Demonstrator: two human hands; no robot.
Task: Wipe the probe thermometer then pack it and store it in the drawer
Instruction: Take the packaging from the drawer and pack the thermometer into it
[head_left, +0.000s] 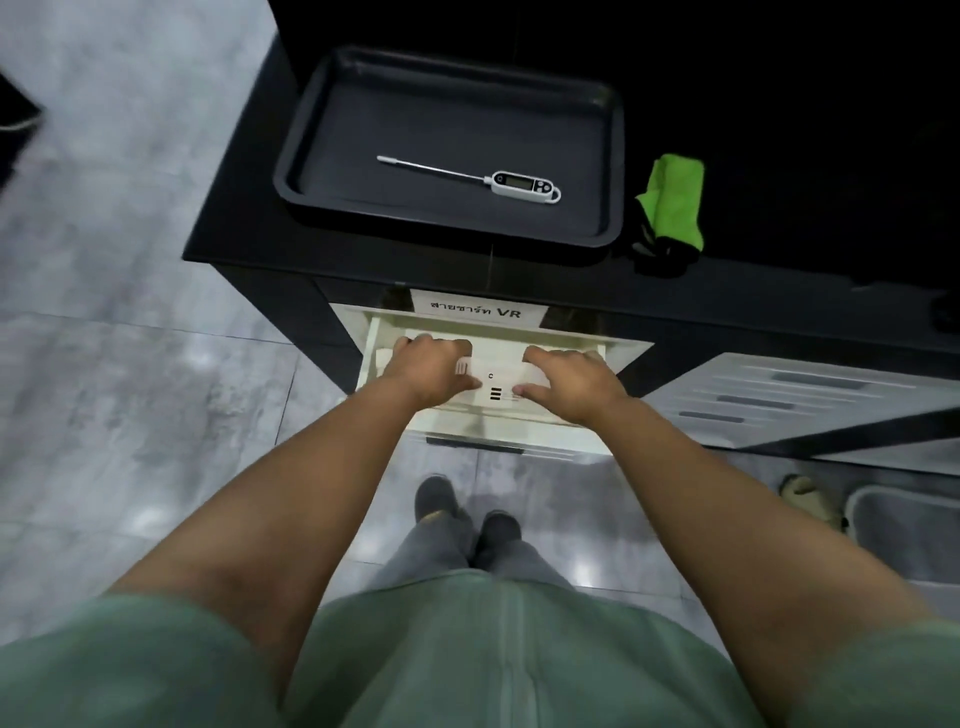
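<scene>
A white probe thermometer (498, 179) lies in a black tray (311, 156) on the dark counter, its metal probe pointing left. A green cloth (672, 202) sits to the right of the tray. Below the counter a white drawer (519, 428) stands pulled open. Inside it lies a white box (498, 384) with black print. My left hand (431, 369) grips the box's left end and my right hand (571, 382) grips its right end.
A paper label (478, 309) with "VR" is stuck above the drawer. A grey louvred cabinet door (789, 395) is to the right. A sandal (810, 499) and a grey bin (904, 525) are on the tiled floor at right. My own feet (467, 514) are below the drawer.
</scene>
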